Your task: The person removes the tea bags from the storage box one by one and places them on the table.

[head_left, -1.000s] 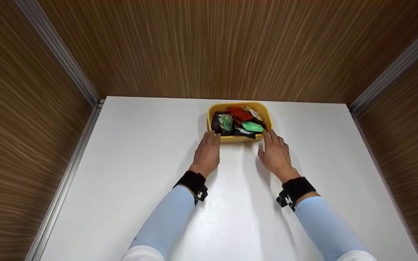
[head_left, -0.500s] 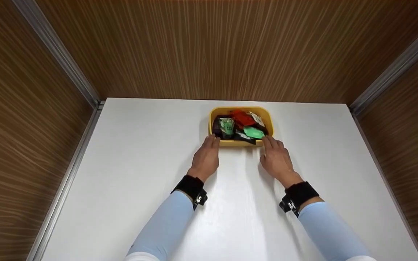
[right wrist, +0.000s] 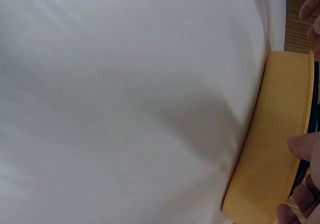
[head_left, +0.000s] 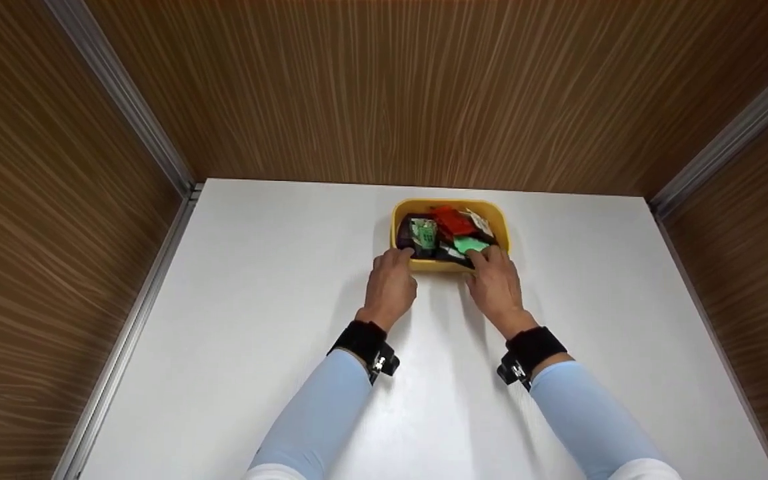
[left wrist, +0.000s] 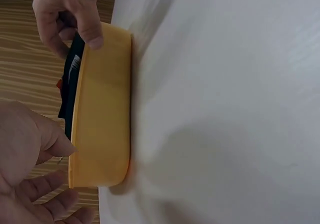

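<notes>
A yellow plastic bin (head_left: 443,266) holds several small packets and stands on the white table. Red (head_left: 452,221) and green (head_left: 471,245) packets show on top, with a green-labelled dark packet (head_left: 424,233) at the left. My right hand (head_left: 496,285) pinches the bin's near wall toward its right end, thumb outside, fingers over the rim beside the green packet. At the near left corner is my left hand (head_left: 391,287). Its thumb (left wrist: 59,143) reaches the rim, while the other fingers spread loosely past the corner.
A brown wood-grain panel (head_left: 384,93) rises behind the white table (head_left: 277,280). Similar panels with grey metal edging stand at left (head_left: 57,233) and right (head_left: 751,200). Black bands with small cameras wrap both wrists.
The bin has come slightly nearer, away from the back panel. My right hand has shifted left from the bin's right corner, and its fingers now reach over the near rim.
</notes>
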### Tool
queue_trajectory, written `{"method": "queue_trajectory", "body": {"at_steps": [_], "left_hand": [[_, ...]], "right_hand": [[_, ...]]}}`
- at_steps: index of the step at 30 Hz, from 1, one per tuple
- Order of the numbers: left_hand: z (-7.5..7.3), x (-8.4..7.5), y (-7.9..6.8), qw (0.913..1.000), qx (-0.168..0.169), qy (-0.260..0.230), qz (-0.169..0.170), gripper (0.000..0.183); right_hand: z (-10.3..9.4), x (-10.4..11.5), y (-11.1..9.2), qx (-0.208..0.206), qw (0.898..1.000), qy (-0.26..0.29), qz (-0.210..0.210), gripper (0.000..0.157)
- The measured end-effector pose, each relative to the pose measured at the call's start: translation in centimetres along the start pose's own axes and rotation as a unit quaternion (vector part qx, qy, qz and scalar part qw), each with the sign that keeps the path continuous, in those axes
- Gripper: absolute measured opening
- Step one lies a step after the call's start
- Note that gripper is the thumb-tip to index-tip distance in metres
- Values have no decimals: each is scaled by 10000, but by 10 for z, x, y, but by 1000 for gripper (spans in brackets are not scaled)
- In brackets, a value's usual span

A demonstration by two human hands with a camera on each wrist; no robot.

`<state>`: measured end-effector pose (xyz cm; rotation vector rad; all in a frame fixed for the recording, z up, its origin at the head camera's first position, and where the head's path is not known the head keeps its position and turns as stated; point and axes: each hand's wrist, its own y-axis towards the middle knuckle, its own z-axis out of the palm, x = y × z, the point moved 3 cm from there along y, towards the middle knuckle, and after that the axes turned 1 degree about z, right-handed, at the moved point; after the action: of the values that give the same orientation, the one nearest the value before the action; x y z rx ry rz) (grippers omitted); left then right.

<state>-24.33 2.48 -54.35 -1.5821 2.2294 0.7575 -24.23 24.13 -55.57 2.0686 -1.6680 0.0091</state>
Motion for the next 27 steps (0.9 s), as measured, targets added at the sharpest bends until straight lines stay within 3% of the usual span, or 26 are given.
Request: {"method": "queue_trajectory", "body": {"at_steps": [4,6,8,12,13,15,19,22,23,25,27], "left_hand": [[2,-2,7,9958,282,-772,-407,44],[3,0,9,9852,338,-1470,-814,38],[6,3,11,9630,356,-2344,-1280,34],[16,5,13,9063,450,-3714,-1966,26],[18,4,14,8960,493,-3911,-2043,25],[21,2,15,8846,527,-4113,-2135,24],[23,-1,19,9036,328,-3656,-2208,23],[24,-1,20,9102,154,-3431,-2314,19],[24,-1,20,9080,130,-3461,-2357,19],[22,0,19,9031,64,-3563,-2397,20],[18,2,17,9033,15,-3575,-2371,21]], "right_hand": [[2,4,1,-572,9980,214,-172,16],[3,6,0,-828,9957,304,-269,10],[5,8,-3,-967,9939,409,-329,9],[7,11,-9,-1122,9908,646,-406,12],[7,11,-10,-1153,9897,745,-414,13],[6,13,-12,-1243,9868,929,-462,15],[6,16,-15,-1521,9775,1242,-767,18],[9,20,-18,-1676,9693,1498,-994,19],[9,22,-19,-1622,9677,1686,-934,20],[10,25,-20,-1343,9632,2264,-534,25],[9,27,-21,-933,9481,3027,265,31]]}}
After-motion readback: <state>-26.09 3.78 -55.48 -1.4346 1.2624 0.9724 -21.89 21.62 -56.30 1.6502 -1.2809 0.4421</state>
